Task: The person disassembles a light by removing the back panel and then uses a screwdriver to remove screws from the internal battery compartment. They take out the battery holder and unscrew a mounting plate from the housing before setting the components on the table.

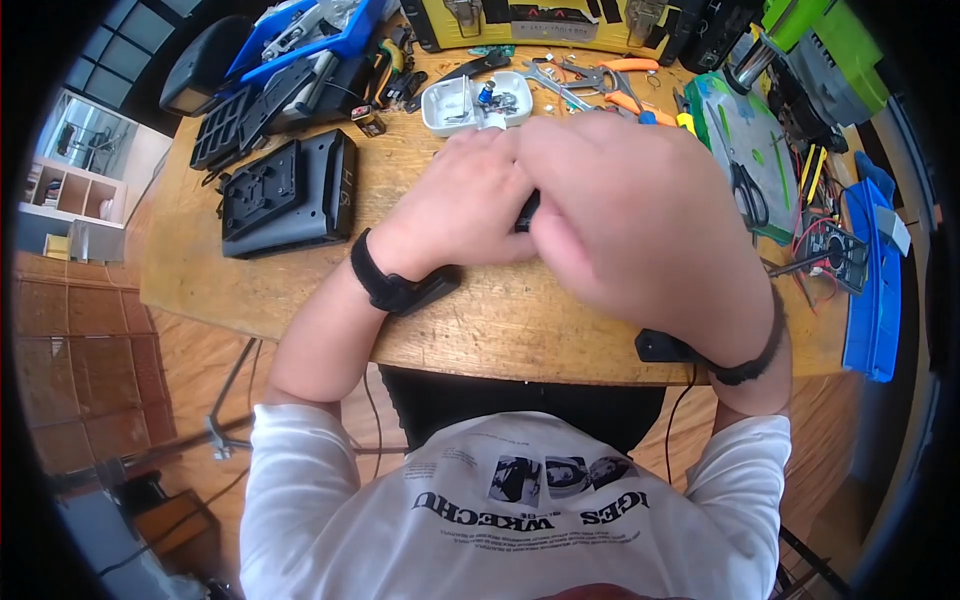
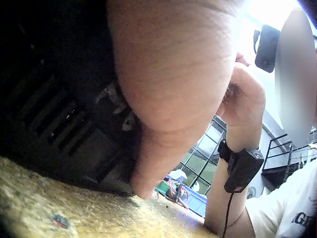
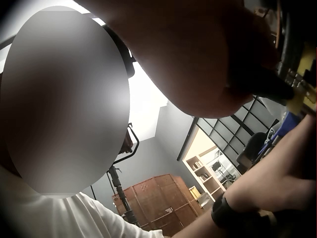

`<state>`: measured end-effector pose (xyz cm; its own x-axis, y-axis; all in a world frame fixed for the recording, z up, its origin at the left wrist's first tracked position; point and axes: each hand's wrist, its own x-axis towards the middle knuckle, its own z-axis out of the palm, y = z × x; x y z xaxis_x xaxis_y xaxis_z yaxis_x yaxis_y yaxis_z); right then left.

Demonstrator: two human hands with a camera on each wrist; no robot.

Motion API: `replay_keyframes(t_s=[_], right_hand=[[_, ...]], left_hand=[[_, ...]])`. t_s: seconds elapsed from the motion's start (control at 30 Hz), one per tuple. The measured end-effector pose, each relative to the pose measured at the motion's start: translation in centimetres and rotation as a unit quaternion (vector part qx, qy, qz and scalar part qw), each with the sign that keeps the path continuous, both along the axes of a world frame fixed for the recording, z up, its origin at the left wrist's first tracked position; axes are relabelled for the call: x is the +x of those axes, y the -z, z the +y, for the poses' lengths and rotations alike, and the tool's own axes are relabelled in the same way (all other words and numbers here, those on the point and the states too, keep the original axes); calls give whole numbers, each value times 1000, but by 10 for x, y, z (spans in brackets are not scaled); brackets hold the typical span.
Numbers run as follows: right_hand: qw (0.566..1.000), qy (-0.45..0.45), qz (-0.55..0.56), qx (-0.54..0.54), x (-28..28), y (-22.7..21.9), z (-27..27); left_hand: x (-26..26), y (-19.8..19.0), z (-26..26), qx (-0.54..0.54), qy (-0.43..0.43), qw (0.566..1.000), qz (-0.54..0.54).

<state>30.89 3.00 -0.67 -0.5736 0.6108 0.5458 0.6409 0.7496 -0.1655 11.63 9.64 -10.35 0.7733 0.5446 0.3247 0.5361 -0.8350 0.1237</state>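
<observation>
My left hand (image 1: 455, 200) lies over a black slotted case (image 2: 74, 126) with white hand-drawn marks, its thumb along the side down near the wooden tabletop. In the head view the hands hide nearly all of this case. Higher up, my right hand (image 1: 625, 205) is raised over the case with curled fingers around a dark tapered tool handle (image 3: 270, 85). The tool's working end is out of sight, and I cannot tell its exact kind. Both wrists carry black straps with small camera boxes.
A black mounting plate device (image 1: 285, 195) sits left on the table (image 1: 470, 335). Behind the hands are a white parts tray (image 1: 440, 110), pliers (image 1: 610, 80) and a yellow toolbox (image 1: 550, 28). Scissors (image 1: 748, 195) and a blue bin (image 1: 872, 300) stand at right.
</observation>
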Motion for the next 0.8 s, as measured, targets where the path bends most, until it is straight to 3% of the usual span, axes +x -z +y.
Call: replay_keyframes(t_s=[0.07,0.17,0.47,0.8], right_hand=[[1000,-1,-7,-2,-3,-1,-2],[999,3,-23,-29,-2,-3,-2],[999,-21,-8,-36,8,-10,-3],[997,24,-54,-50,23,-20,-6]], left_hand=[[0,0,-1,-21,19,997,-77],[0,3,0,-34,22,994,-98],[-1,-10,-6,-16,13,999,-40],[-1,-11,-4,-19,5,1000,-5]])
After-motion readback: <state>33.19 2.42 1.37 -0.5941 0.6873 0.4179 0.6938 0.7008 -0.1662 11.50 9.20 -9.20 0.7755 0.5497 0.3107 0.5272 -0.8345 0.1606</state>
